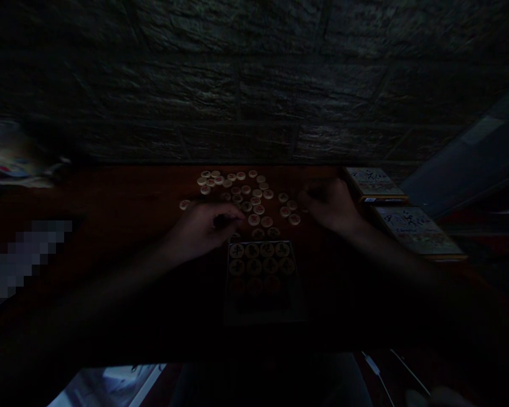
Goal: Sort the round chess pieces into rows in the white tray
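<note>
Round pale pieces with red or dark characters lie loose on the dark reddish table (123, 195), among them a red-marked piece (294, 219). In front of them sits an open box (299, 288) holding rows of pieces, such as a dark-marked piece (236, 250). My left hand (207, 226) hovers at the box's far left corner, thumb and fingers pinched together; whatever is between the tips is too small to name. Right of the loose pieces, my right hand (331, 203) has its fingers curled in, and their tips are too dark to make out.
Two flat printed boxes, a far box (375, 183) and a nearer box (418, 230), lie at the right. A plastic-wrapped item (17, 155) stands at the far left. Behind the table rises a stone-patterned wall (237, 85). A white cable (375, 367) hangs below the front edge.
</note>
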`<state>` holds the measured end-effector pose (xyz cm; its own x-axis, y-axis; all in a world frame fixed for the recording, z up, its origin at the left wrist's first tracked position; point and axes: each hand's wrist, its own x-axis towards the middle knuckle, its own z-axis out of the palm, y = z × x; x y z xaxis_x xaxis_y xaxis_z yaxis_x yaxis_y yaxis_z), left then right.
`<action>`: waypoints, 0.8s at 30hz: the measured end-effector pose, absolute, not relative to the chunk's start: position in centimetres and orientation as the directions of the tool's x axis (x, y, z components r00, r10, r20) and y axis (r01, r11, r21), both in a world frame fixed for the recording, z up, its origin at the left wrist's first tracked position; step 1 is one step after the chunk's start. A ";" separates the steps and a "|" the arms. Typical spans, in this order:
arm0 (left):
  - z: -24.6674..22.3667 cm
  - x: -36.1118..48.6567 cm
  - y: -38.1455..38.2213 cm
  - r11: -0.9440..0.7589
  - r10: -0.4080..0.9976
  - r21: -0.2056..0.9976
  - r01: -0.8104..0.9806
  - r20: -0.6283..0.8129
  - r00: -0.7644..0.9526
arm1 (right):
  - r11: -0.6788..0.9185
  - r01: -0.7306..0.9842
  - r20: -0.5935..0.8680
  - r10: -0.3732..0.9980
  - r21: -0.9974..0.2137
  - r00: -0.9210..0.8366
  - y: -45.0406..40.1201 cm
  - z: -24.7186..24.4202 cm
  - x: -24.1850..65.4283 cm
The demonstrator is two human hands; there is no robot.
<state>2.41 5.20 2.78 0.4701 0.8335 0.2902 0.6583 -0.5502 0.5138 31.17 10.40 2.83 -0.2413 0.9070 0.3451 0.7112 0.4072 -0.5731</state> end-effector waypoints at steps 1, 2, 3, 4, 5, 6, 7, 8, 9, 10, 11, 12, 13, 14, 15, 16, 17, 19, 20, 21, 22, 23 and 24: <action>2.8 2.4 5.2 -0.550 0.833 0.517 0.656 0.285 0.474 | 0.384 0.720 0.326 0.917 -0.578 -0.229 10.4 2.9 31.2; 2.8 2.4 5.3 -0.550 0.833 0.519 0.654 0.280 0.477 | 0.365 0.726 0.309 0.926 -0.584 -0.217 10.4 3.0 31.3; 2.8 2.4 5.3 -0.549 0.833 0.520 0.655 0.277 0.479 | 0.349 0.729 0.297 0.932 -0.589 -0.207 10.5 3.1 31.3; 2.8 2.4 5.3 -0.548 0.834 0.517 0.657 0.273 0.480 | 0.339 0.733 0.292 0.936 -0.590 -0.198 10.5 3.1 31.3; 2.8 2.4 5.3 -0.550 0.833 0.513 0.660 0.274 0.481 | 0.332 0.736 0.290 0.938 -0.590 -0.190 10.5 3.2 31.4; 2.7 2.4 5.3 -0.552 0.831 0.508 0.662 0.272 0.484 | 0.325 0.741 0.291 0.939 -0.588 -0.181 10.6 3.2 31.4; 2.7 2.4 5.3 -0.554 0.830 0.505 0.662 0.272 0.487 | 0.319 0.748 0.291 0.941 -0.581 -0.176 10.6 3.2 31.4; 2.7 2.3 5.3 -0.557 0.828 0.503 0.662 0.269 0.492 | 0.318 0.756 0.292 0.940 -0.573 -0.174 10.7 3.2 31.4; 2.6 2.3 5.4 -0.559 0.826 0.501 0.660 0.266 0.497 | 0.322 0.761 0.294 0.939 -0.564 -0.180 10.7 3.2 31.4; 2.6 2.3 5.4 -0.563 0.823 0.499 0.658 0.265 0.503 | 0.335 0.762 0.293 0.935 -0.554 -0.198 10.7 3.2 31.5; 2.6 2.3 5.4 -0.568 0.820 0.497 0.657 0.265 0.508 | 0.353 0.763 0.290 0.930 -0.542 -0.225 10.7 3.3 31.5; 2.6 2.3 5.4 -0.570 0.818 0.494 0.656 0.265 0.511 | 0.375 0.765 0.285 0.923 -0.523 -0.258 10.7 3.4 31.5; 2.6 2.3 5.5 -0.572 0.817 0.490 0.658 0.265 0.512 | 0.395 0.770 0.278 0.916 -0.501 -0.290 10.7 3.5 31.6; 2.6 2.3 5.5 -0.573 0.816 0.486 0.660 0.265 0.513 | 0.411 0.777 0.268 0.910 -0.477 -0.317 10.7 3.6 31.6; 2.6 2.3 5.5 -0.573 0.817 0.482 0.663 0.266 0.512 | 0.423 0.783 0.255 0.905 -0.455 -0.341 10.7 3.7 31.7; 2.6 2.3 5.5 -0.573 0.817 0.481 0.664 0.265 0.513 | 0.434 0.786 0.242 0.901 -0.441 -0.361 10.7 3.9 31.8; 2.6 2.3 5.5 -0.571 0.817 0.481 0.665 0.261 0.514 | 0.442 0.783 0.228 0.897 -0.437 -0.379 10.7 3.9 31.9; 2.6 2.2 5.5 -0.571 0.817 0.485 0.662 0.256 0.516 | 0.463 0.753 0.187 0.885 -0.468 -0.427 10.6 4.1 32.0; 2.5 2.2 5.5 -0.571 0.817 0.487 0.661 0.256 0.516 | 0.476 0.726 0.163 0.872 -0.497 -0.461 10.6 4.1 32.1; 2.4 2.2 5.5 -0.569 0.818 0.487 0.662 0.257 0.514 | 0.490 0.696 0.140 0.856 -0.525 -0.498 10.5 4.1 32.2; 2.4 2.2 5.6 -0.567 0.820 0.486 0.665 0.257 0.511 | 0.505 0.670 0.118 0.837 -0.544 -0.534 10.4 4.1 32.2; 2.3 2.2 5.6 -0.564 0.822 0.484 0.669 0.258 0.507 | 0.518 0.653 0.099 0.819 -0.553 -0.565 10.3 4.1 32.2; 2.2 2.2 5.6 -0.560 0.826 0.482 0.674 0.256 0.503 | 0.526 0.650 0.081 0.807 -0.548 -0.585 10.3 4.2 32.3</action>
